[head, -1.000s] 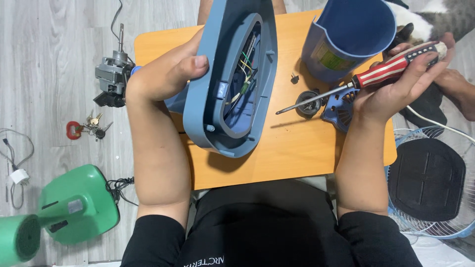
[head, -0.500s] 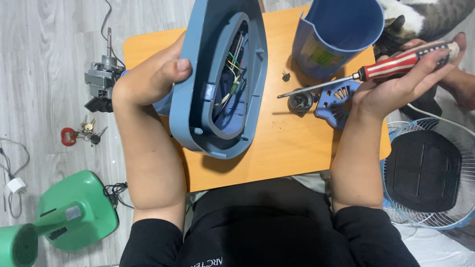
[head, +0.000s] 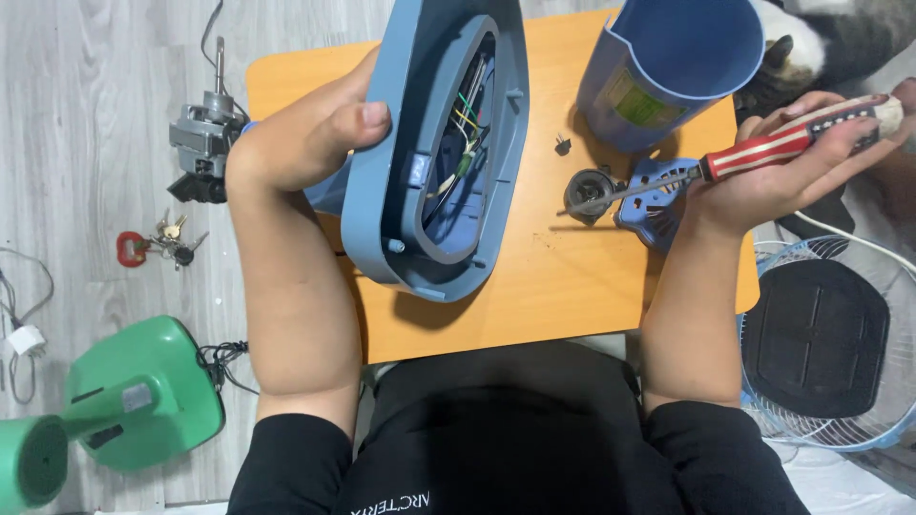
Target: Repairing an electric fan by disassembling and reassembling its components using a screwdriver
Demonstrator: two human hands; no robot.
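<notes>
On the orange table (head: 572,286), the left hand (head: 305,143) grips the blue fan base (head: 434,162), open side up. The right hand (head: 792,176), fingers closed, holds a screwdriver (head: 754,157). Its tip must next find a screw inside, I think.

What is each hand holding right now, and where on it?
Left hand holds the blue housing by its rim; right hand holds the screwdriver by its handle.

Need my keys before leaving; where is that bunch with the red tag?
The key bunch with red tag lies on the grey floor, left of the orange table, below the grey motor.
</notes>
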